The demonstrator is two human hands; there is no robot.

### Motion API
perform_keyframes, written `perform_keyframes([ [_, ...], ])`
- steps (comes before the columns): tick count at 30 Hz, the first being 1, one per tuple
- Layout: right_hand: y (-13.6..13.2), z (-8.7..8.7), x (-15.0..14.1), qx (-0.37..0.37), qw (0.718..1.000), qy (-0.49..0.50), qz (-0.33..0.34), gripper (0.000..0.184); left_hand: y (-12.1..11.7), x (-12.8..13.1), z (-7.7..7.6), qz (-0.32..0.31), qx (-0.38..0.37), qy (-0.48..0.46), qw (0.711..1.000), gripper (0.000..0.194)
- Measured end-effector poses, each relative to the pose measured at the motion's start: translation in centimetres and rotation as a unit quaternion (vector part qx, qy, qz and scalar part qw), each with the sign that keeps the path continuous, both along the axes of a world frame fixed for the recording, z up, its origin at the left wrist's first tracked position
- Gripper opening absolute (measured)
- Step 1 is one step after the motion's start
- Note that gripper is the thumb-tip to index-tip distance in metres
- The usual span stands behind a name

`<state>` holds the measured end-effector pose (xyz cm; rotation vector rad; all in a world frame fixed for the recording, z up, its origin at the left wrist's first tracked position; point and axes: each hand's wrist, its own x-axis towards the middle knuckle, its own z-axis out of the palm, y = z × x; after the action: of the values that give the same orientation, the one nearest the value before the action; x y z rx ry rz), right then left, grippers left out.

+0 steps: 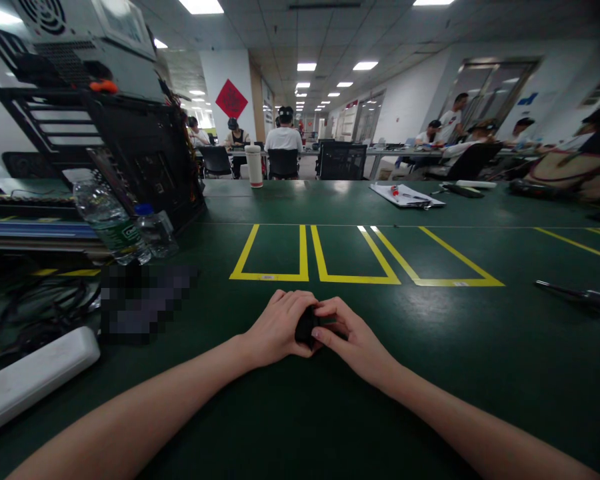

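Between my hands, just above or on the green tabletop (300,413), is a small black object (306,327) with a rounded outline. Its kind cannot be made out, as fingers cover much of it. My left hand (284,328) wraps round it from the left, thumb below and fingers over the top. From the right, my right hand (347,340) pinches its edge, with the thumb and bent fingers against it. Beyond the hands, yellow tape (267,276) marks several rectangles on the table.
Left stand a large plastic bottle (105,217), a smaller bottle (156,233), a black computer case (145,153), and a white power strip (40,373) with cables. A screwdriver-like tool (580,293) lies right. Farther back are a clipboard (405,196) and a white cup (255,167). People sit beyond.
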<state>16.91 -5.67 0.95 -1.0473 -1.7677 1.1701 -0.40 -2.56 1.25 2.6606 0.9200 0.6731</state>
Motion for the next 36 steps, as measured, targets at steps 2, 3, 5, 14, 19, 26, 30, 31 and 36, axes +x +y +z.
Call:
perform_keyframes([
  [2, 0.0, 0.1, 0.0, -0.016, 1.000, -0.006, -0.005, 0.018, 0.0, 0.0, 0.0, -0.001, 0.001, -0.001, 1.000, 0.055],
  [3, 0.0, 0.2, 0.0, -0.027, 1.000, -0.009, -0.008, 0.021, 0.0, 0.0, 0.0, -0.004, 0.000, 0.002, 1.000, 0.055],
  [5, 0.1, 0.3, 0.0, -0.045, 0.999, -0.015, -0.010, 0.026, 0.0, -0.1, 0.0, -0.006, -0.002, 0.006, 1.000, 0.054],
  [14, -0.1, -0.1, 0.1, 0.024, 0.999, -0.018, 0.019, 0.025, -0.5, -0.1, 1.1, -0.003, -0.015, 0.032, 0.999, 0.056],
  [19, -0.1, 0.2, 0.0, -0.020, 0.999, 0.016, 0.030, 0.014, -0.4, -0.1, 0.9, -0.002, -0.013, 0.024, 1.000, 0.053],
  [26, -0.2, 0.3, 0.0, -0.006, 1.000, -0.020, 0.011, 0.024, -0.2, 0.0, 0.6, 0.003, -0.009, 0.016, 1.000, 0.055],
  [30, -0.3, 0.1, 0.2, 0.079, 0.995, -0.055, 0.002, 0.024, -0.5, 0.0, 1.1, 0.002, -0.014, 0.026, 1.000, 0.056],
  [31, -0.3, 0.1, 0.2, 0.087, 0.995, -0.053, 0.002, 0.023, -0.5, 0.0, 1.2, 0.002, -0.016, 0.027, 1.000, 0.056],
  [36, -0.3, 0.1, -0.1, 0.041, 0.999, -0.021, -0.005, 0.016, -0.5, 0.0, 1.2, 0.001, -0.018, 0.023, 1.000, 0.052],
])
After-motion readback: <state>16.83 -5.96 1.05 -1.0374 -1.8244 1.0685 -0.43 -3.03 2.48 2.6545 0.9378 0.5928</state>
